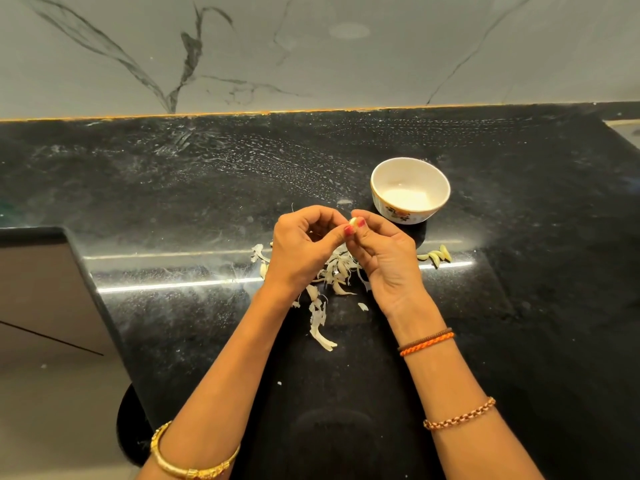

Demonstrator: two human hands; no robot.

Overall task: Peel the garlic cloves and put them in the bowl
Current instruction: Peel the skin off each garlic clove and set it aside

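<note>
- Two hands meet above the middle of a black desk (pixel 519 306), thumbs touching; a single garlic clove (pixel 353 221) is pinched between them.
- The left hand (pixel 304 247) is curled tight, its grip closed on the clove with thumb and forefinger; the other fingers fold into the palm.
- The right hand (pixel 384 258) is likewise curled, its grip closed on the same clove from the right side, red-painted thumbnail against it.
- A white bowl (pixel 381 183) with a floral band stands on the desk just beyond the right hand, apart from it; no cloves show inside.
- A scatter of papery garlic skins (pixel 322 327) lies on the desk under and near the hands.
- A small cluster of pale cloves (pixel 437 255) rests on the desk to the right of the right hand.
- A gold bangle (pixel 194 459) circles the left wrist; an orange thread band (pixel 426 342) and a chain bracelet (pixel 459 414) circle the right forearm.
- A grey veined marble wall (pixel 311 46) rises at the far edge of the desk, and a light floor shows at near left.
</note>
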